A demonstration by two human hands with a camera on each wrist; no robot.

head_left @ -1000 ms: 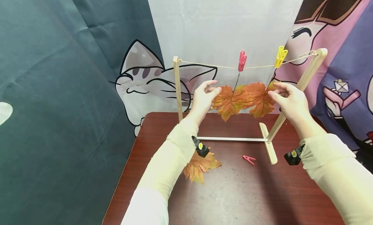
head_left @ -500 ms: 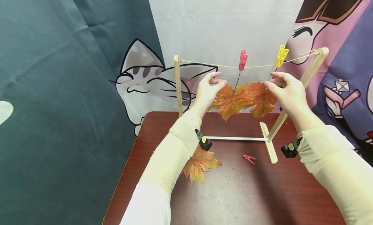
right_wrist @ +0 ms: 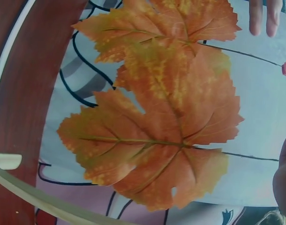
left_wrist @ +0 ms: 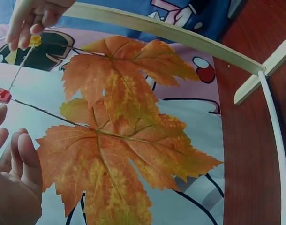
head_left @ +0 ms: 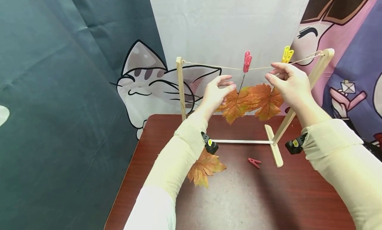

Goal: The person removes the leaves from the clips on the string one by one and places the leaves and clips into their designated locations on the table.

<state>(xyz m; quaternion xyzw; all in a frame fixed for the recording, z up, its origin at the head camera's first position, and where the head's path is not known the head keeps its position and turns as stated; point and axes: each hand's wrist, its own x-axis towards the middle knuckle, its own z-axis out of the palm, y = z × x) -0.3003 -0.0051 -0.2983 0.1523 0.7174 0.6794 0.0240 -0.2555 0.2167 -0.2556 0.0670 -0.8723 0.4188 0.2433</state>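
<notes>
Two orange maple leaves hang from a string [head_left: 221, 67], overlapping each other. A pink clothespin [head_left: 247, 61] grips the stem of the left maple leaf [head_left: 233, 105]. The right maple leaf [head_left: 268, 102] hangs under a yellow clothespin [head_left: 287, 54], whose lower end is behind my right hand [head_left: 287, 82]. That hand is up by the string, thumb and fingers apart, and nothing shows between them. Beside the left leaf's upper left edge is my left hand [head_left: 215, 94], its fingers loosely bent and holding nothing; the left wrist view shows it [left_wrist: 16, 183] just under the pink clothespin [left_wrist: 0, 93].
The string runs between two wooden posts [head_left: 181, 87] joined low down by a white rod [head_left: 241, 142]. On the brown table [head_left: 238, 197] lie another maple leaf [head_left: 206, 167], partly under my left arm, and a loose pink clothespin [head_left: 254, 162]. A printed cloth [head_left: 232, 24] hangs behind.
My right hand has moved off the right leaf, up and a little left to the string. My left hand has shifted slightly up and right. The leaves hang in the same place.
</notes>
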